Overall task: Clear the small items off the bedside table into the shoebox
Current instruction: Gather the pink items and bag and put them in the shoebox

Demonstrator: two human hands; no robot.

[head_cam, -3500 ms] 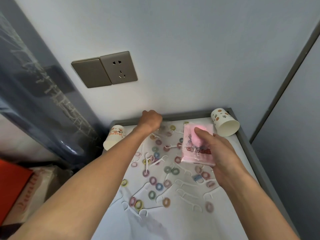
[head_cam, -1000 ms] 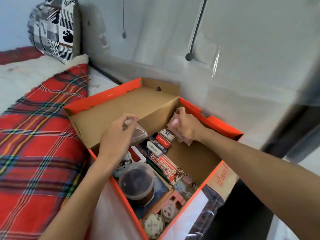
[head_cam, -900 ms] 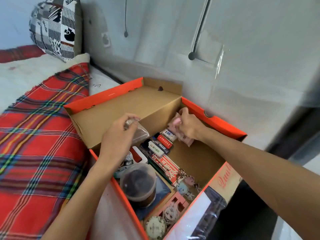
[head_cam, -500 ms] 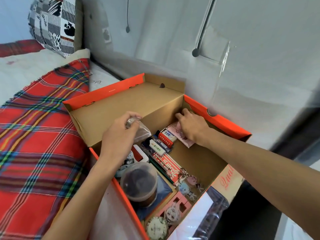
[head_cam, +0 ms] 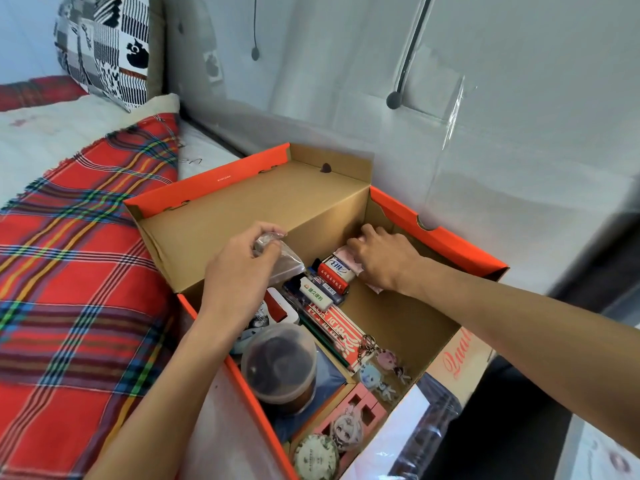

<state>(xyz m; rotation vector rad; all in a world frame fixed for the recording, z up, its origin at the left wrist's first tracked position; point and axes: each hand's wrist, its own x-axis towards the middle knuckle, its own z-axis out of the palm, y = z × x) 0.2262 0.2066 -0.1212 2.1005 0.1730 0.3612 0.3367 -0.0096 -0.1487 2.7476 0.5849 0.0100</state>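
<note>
Both hands work in the cardboard shoebox (head_cam: 450, 244): left (head_cam: 239, 271) pinching crinkly clear bag (head_cam: 280, 258), right (head_cam: 384, 261) flat on pink packet (head_cam: 343, 252).

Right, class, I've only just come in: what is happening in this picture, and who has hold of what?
A person is packing small things into an open orange shoebox beside a bed. The right hand presses a pink packet down at the far end of the box. The left hand holds a clear plastic bag above the items already packed, among them erasers and a lidded plastic tub.
</note>
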